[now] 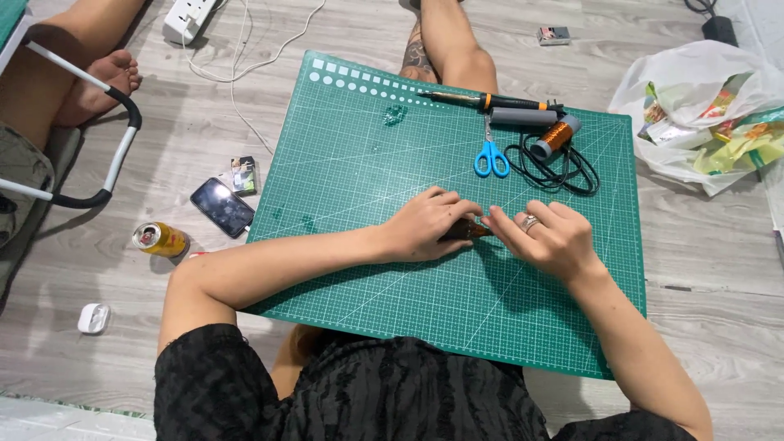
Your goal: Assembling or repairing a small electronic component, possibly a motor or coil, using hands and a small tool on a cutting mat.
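A green cutting mat lies across my lap on the floor. Near its middle my left hand is curled around a small dark object with a copper-coloured end, mostly hidden under the fingers. My right hand, a ring on one finger, pinches the same object's right end with its fingertips. At the mat's far edge lie blue-handled scissors, a soldering iron, a spool of copper wire and a coiled black cable.
Left of the mat sit a dark phone, a small box, a yellow drink can and a white earbud case. A power strip lies far left. A plastic bag of wrappers sits at right. Another person's foot is upper left.
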